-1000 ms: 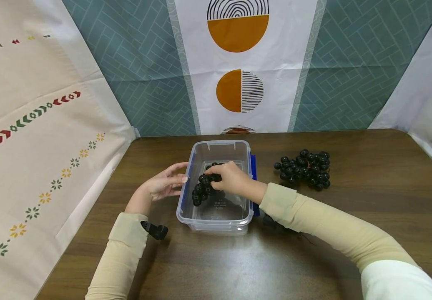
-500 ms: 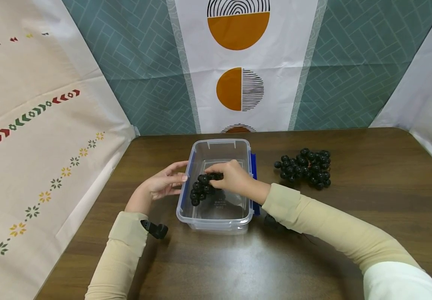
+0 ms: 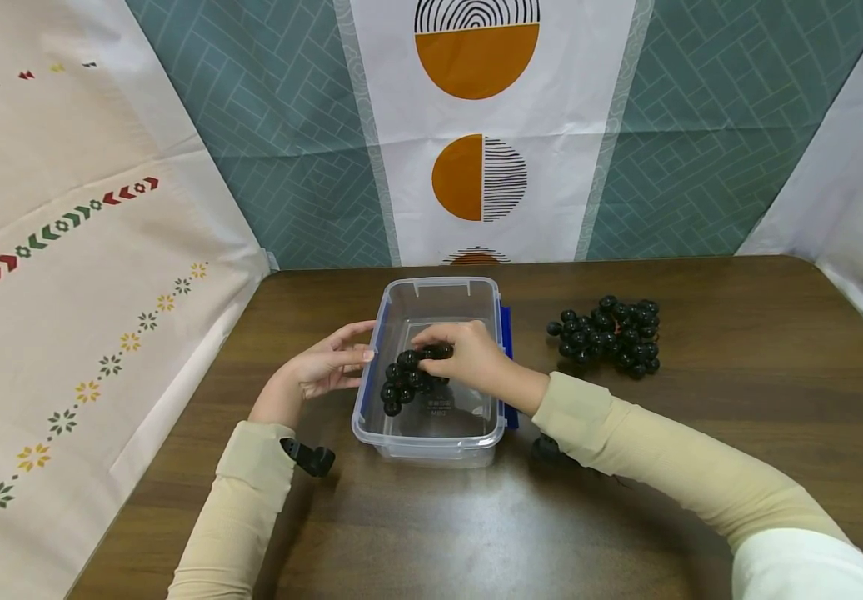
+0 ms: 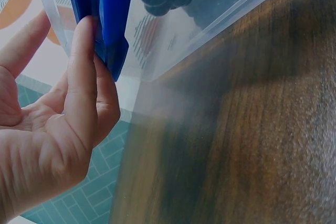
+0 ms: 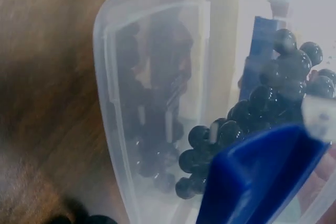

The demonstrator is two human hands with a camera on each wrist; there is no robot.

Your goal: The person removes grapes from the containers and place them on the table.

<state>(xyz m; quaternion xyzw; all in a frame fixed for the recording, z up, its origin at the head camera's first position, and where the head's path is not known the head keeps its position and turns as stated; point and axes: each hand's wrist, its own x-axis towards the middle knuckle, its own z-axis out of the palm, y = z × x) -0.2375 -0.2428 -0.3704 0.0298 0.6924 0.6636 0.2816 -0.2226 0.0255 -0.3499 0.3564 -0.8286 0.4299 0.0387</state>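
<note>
In the head view my right hand [image 3: 465,357] reaches into a clear plastic food container [image 3: 424,438] and pinches a bunch of black grapes [image 3: 401,379] between thumb and fingers. The grapes hang toward the container's left front inside. Part of the bunch is hidden by the fingers. My left hand [image 3: 326,365] rests fairly straight fingers against the container's left side, thumb at the rim. The left wrist view shows those fingers touching a blue side latch [image 4: 113,19], which hangs down. Through the clear wall, the right wrist view shows the grapes [image 5: 262,100] behind another blue latch [image 5: 252,177].
A second spread of black grapes [image 3: 611,337] lies on the wooden table [image 3: 731,358], right of the container. Dark round shapes [image 3: 546,447] show partly under my right sleeve [image 3: 626,433]. Patterned cloth [image 3: 296,150] hangs behind the table's back edge.
My right wrist has shifted slightly right, and the held grapes have turned a little inside the container, those beyond my fingertips dropping from view. The left hand stays put.
</note>
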